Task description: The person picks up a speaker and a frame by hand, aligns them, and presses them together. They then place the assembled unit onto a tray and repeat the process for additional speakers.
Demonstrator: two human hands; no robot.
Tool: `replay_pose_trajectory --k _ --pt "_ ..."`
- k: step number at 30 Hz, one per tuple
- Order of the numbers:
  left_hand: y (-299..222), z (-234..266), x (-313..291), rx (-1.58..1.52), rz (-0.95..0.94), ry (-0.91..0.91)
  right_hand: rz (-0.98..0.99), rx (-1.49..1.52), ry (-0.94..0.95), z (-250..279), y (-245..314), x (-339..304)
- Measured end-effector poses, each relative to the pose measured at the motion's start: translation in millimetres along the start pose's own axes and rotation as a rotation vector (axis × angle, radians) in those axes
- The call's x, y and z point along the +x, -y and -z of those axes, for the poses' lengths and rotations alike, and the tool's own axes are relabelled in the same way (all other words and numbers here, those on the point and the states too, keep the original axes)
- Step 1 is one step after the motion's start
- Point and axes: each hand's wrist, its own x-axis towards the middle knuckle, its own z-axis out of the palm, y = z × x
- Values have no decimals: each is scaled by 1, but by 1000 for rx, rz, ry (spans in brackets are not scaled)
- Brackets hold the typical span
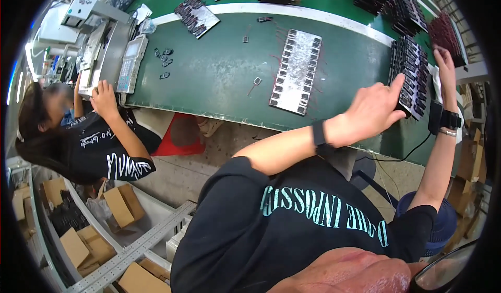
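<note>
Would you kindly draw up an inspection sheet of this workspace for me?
Surface: green table, pale smudges, white stripe across it.
Job's things: board lying flat, small dark modules along both long edges, thin red wires; dark stack to its right; red-wired stack beyond.
Clutter: loose module left of the board; small dark parts near a keypad.
Hands: left at the dark stack, index extended; right by the red-wired stack; contact unclear.
Cables: black cable near the right forearm.
Surroundings: co-worker at left; cardboard boxes below.
</note>
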Motion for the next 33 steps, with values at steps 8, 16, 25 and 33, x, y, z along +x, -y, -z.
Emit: replay_pose_trajectory --k 8,16,25,33 --pt "98 138 6 691 -85 221 337 271 6 -106 210 -138" --pt "142 177 35 769 -111 210 37 504 312 -189 183 -124" --pt "162 358 -104 1039 601 -7 -126 601 357 -209 137 -103" --pt "264 387 -191 756 492 -216 -214 715 359 -238 110 -101"
